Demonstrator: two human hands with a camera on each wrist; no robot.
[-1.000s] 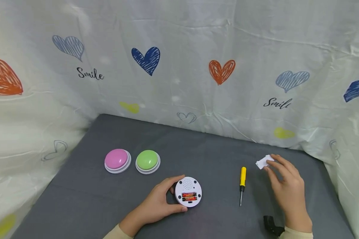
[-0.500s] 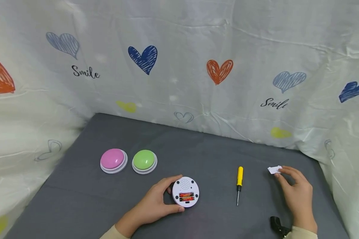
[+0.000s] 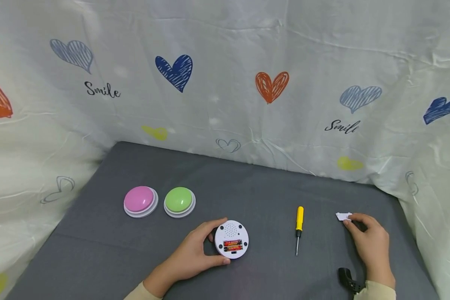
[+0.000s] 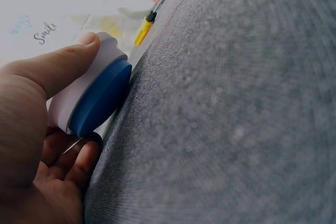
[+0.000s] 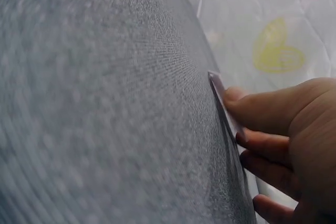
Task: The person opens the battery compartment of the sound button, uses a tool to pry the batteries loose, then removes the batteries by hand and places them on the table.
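My left hand [image 3: 189, 256] grips a round white push-button device [image 3: 231, 233] by its rim, thumb on one side and fingers on the other. Its underside faces up, with two red batteries [image 3: 233, 245] in an uncovered compartment. In the left wrist view the device's blue dome [image 4: 102, 98] points down toward the cloth. Over at the right, my right hand [image 3: 371, 246] pinches a small white battery cover [image 3: 343, 216] between thumb and fingers, at or just above the cloth. Between the hands lies a screwdriver [image 3: 299, 225] with a yellow handle.
A pink push-button [image 3: 139, 200] and a green push-button [image 3: 178, 201] stand dome up at the left on the grey cloth [image 3: 255, 187]. Behind hangs a white curtain [image 3: 217, 83] printed with hearts. A black strap piece [image 3: 346, 279] is at the right wrist.
My right hand has brought the battery cover down and slightly rightward to the cloth. The left hand keeps its grip on the device. The head view has shifted a little.
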